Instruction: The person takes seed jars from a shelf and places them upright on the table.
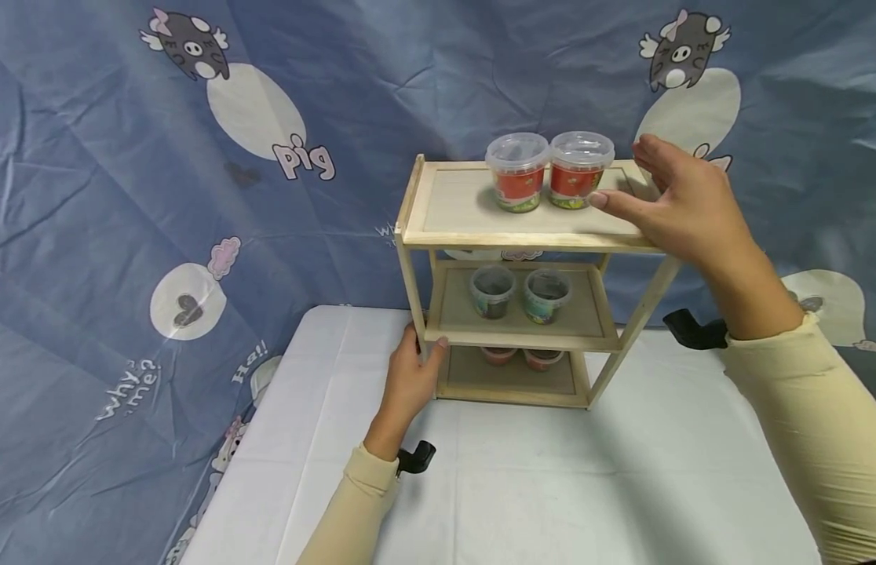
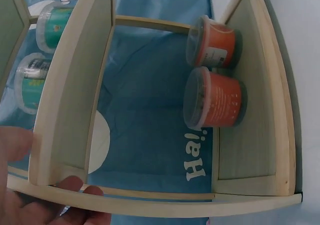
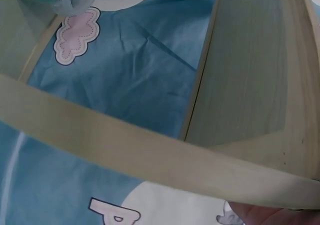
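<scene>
A three-tier wooden shelf rack (image 1: pixel 445 239) stands on the white cloth. My left hand (image 1: pixel 410 373) grips its left side at the middle tier; in the left wrist view, thumb and fingers (image 2: pixel 70 185) lie around the post and shelf corner. At the top tier's right end is my right hand (image 1: pixel 685 196), fingers extended and thumb spread, near a lidded red-label cup (image 1: pixel 578 176); whether it touches the wood I cannot tell. Beside that cup stands another red-label cup (image 1: pixel 519 180). Just the hand's edge (image 3: pixel 275 215) shows in the right wrist view.
On the middle tier are two green-label cups, a left one (image 1: pixel 491 294) and a right one (image 1: pixel 546 297). The bottom tier holds two orange-red cups (image 2: pixel 220 100), partly hidden from above. A blue pig-print cloth (image 1: pixel 353 94) hangs behind the white-covered table (image 1: pixel 523 486).
</scene>
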{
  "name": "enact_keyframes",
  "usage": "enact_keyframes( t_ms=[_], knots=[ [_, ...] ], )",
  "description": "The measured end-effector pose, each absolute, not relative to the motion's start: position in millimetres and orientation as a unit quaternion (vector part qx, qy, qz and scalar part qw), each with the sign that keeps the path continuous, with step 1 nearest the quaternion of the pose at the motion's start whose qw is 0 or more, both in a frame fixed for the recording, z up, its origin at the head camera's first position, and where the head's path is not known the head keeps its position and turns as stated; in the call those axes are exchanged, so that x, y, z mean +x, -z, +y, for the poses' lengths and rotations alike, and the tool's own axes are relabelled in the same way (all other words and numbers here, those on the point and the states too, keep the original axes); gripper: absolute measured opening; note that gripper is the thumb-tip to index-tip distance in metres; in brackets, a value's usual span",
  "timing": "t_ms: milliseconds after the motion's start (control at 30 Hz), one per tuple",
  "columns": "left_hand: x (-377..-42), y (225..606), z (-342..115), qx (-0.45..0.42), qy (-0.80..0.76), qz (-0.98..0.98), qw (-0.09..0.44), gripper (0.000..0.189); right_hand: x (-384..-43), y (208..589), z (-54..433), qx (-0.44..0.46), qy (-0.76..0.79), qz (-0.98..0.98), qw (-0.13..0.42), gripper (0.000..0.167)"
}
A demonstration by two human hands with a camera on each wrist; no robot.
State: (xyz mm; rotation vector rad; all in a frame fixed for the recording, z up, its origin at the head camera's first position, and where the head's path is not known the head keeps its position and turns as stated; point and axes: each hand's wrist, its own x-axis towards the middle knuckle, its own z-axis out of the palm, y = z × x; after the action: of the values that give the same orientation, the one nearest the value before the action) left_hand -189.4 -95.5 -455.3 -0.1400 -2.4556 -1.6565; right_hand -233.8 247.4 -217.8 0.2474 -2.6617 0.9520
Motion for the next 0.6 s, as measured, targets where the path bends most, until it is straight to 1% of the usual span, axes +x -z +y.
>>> enact_keyframes(
  t_ms=[100,300,467,600],
  knots=[
    [-190.8,456.5,-96.6,-0.053,0.552,-0.826,0.096,0.052,-234.2,213.6,247.4,0.093,-0.319,-0.932,0.144,0.1],
    [-191.8,459.8,-98.2,-0.053,0.55,-0.825,0.117,0.046,-236.5,204.5,237.7,0.117,-0.32,-0.926,0.164,0.094],
    [-192.1,459.7,-97.9,-0.043,0.549,-0.825,0.124,0.039,-238.5,201.0,227.0,0.122,-0.35,-0.915,0.16,0.096],
    [-192.6,458.2,-98.4,-0.048,0.541,-0.828,0.141,0.035,-240.7,200.5,221.5,0.121,-0.362,-0.911,0.155,0.096]
  ],
)
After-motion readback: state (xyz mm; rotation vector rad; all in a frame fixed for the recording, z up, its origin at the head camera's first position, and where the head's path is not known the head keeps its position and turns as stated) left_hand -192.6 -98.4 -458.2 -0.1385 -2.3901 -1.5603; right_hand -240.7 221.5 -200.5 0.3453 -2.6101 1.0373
